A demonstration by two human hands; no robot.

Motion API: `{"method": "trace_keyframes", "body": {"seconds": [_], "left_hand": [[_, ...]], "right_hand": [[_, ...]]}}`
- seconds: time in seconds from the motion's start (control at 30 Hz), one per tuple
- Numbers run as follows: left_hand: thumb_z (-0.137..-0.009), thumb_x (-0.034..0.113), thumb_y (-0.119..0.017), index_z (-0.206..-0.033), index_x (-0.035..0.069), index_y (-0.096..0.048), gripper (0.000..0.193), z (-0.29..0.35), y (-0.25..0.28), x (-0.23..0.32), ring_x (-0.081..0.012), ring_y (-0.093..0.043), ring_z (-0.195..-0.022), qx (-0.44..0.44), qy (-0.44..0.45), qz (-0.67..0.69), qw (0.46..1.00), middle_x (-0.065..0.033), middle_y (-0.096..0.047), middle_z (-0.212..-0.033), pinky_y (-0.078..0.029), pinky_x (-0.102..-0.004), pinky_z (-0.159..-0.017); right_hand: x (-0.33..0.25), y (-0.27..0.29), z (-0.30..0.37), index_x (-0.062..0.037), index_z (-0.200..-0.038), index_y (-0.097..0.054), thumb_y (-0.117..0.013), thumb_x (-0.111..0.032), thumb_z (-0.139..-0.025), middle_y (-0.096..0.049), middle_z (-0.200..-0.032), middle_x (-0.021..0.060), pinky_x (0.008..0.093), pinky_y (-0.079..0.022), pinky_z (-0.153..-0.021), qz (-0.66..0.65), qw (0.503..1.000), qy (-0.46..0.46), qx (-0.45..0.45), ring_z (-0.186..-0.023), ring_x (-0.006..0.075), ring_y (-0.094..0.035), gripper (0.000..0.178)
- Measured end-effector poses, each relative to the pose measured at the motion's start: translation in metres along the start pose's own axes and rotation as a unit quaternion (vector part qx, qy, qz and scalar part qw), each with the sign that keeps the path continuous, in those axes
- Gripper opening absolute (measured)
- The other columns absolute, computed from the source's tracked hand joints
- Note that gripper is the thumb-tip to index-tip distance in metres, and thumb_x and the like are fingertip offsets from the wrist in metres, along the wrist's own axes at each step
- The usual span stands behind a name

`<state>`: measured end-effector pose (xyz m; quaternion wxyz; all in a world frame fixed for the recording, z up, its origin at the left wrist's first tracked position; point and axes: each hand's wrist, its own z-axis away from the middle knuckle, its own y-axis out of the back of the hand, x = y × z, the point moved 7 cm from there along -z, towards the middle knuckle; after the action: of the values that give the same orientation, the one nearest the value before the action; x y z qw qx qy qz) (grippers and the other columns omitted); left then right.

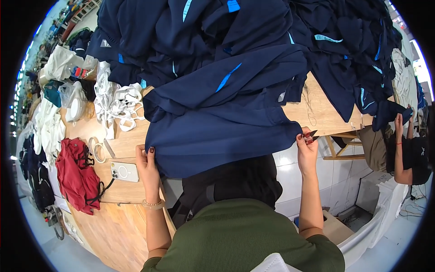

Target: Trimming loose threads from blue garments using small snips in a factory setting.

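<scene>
A navy blue garment (213,122) with a light blue strip lies spread across the table's front edge, its near part hanging toward my lap. My left hand (147,165) pinches its lower left edge between thumb and fingers. At the opposite corner, my right hand (307,152) grips the cloth. The same hand also holds a small dark pointed tool (312,133), which looks like thread snips; most of it is hidden in the fingers. Fabric covers part of the left fingers.
Navy garments (199,31) are heaped at the back. To the left are white straps (127,104), a tape roll (97,149), a phone (124,172) and a red cloth bag (78,174). Another person's arm (399,154) reaches navy cloth at right. Loose threads (309,106) lie on the wooden table (328,109).
</scene>
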<state>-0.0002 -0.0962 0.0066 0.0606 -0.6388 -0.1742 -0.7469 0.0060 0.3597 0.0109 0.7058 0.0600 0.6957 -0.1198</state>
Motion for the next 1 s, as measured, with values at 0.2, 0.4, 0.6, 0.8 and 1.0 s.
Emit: {"method": "trace_keyframes", "body": {"seconds": [0.2, 0.4, 0.6, 0.8, 1.0], "left_hand": [[-0.098, 0.012, -0.049, -0.093, 0.005, -0.047, 0.009, -0.011, 0.001, 0.027, -0.0019, -0.037, -0.067, -0.003, -0.039, -0.007, 0.999, 0.0034, -0.051, -0.074, -0.032, -0.0158, -0.061], [-0.097, 0.012, -0.049, -0.103, 0.002, -0.052, 0.012, -0.007, 0.044, 0.111, -0.0066, -0.050, -0.079, 0.118, -0.185, -0.030, 0.975, -0.0001, -0.055, -0.079, -0.041, -0.0203, -0.074], [-0.088, 0.010, -0.059, -0.085, 0.001, -0.055, 0.011, -0.093, 0.012, 0.055, -0.0075, -0.047, -0.067, 0.053, -0.119, -0.276, 0.952, -0.0033, -0.054, -0.069, -0.038, -0.0236, -0.060], [-0.087, 0.009, -0.060, -0.083, 0.001, -0.052, 0.012, -0.101, -0.008, 0.043, -0.0053, -0.042, -0.065, 0.063, -0.072, -0.279, 0.955, 0.0030, -0.050, -0.070, -0.034, -0.0207, -0.057], [-0.089, 0.008, -0.058, -0.087, 0.003, -0.056, 0.005, -0.079, -0.008, 0.068, -0.0031, -0.045, -0.063, -0.128, 0.009, -0.103, 0.986, 0.0031, -0.054, -0.069, -0.035, -0.0189, -0.057]], "right_hand": [[-0.017, 0.000, -0.006, -0.0016, -0.087, -0.056, -0.059, -0.013, -0.091, -0.053, -0.080, -0.0020, 0.0219, -0.034, -0.074, -0.032, 0.999, 0.003, -0.016, -0.077, 0.0079, -0.045, 0.012], [-0.077, -0.010, -0.008, -0.0002, -0.104, -0.052, -0.056, -0.008, -0.090, -0.060, -0.104, 0.0159, 0.0366, -0.042, -0.097, -0.236, 0.965, 0.089, -0.065, -0.105, 0.0255, -0.057, 0.017], [-0.011, -0.053, -0.081, -0.0082, -0.103, -0.057, -0.058, -0.011, -0.091, -0.058, -0.090, -0.0066, 0.0157, -0.034, -0.056, -0.160, 0.983, -0.083, 0.044, -0.075, 0.0010, -0.052, 0.013], [-0.023, -0.066, -0.074, -0.0067, -0.106, -0.055, -0.058, -0.007, -0.088, -0.054, -0.093, -0.0030, 0.0144, -0.035, -0.065, -0.206, 0.974, -0.094, 0.003, -0.081, 0.0040, -0.049, 0.018], [-0.033, -0.055, -0.066, -0.0066, -0.105, -0.057, -0.063, 0.000, -0.083, -0.049, -0.083, -0.0037, 0.0134, -0.034, -0.063, -0.255, 0.962, -0.094, -0.026, -0.070, 0.0041, -0.043, 0.024]]}}
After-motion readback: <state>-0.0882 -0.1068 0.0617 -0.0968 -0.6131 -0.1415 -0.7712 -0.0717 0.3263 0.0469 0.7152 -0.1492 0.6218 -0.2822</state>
